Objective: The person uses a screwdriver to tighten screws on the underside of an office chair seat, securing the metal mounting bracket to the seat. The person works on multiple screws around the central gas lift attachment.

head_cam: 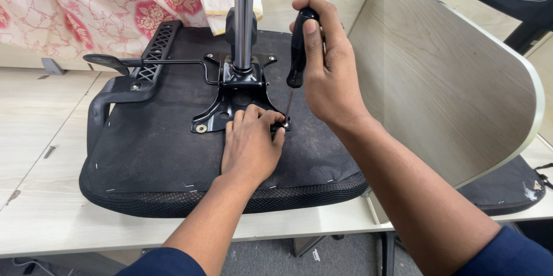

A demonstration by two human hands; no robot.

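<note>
Closed fully around the black handle of a screwdriver [295,57] is the right hand [328,74], the tool being held nearly upright with its thin shaft set on a screw [286,120] at the corner of the black metal mounting plate [230,106]. Beside that screw the left hand [250,146] is laid palm down, its fingertips pinched at the tip. An upturned office chair seat [155,155], lying on a pale wooden desk [40,138], carries the plate.
</note>
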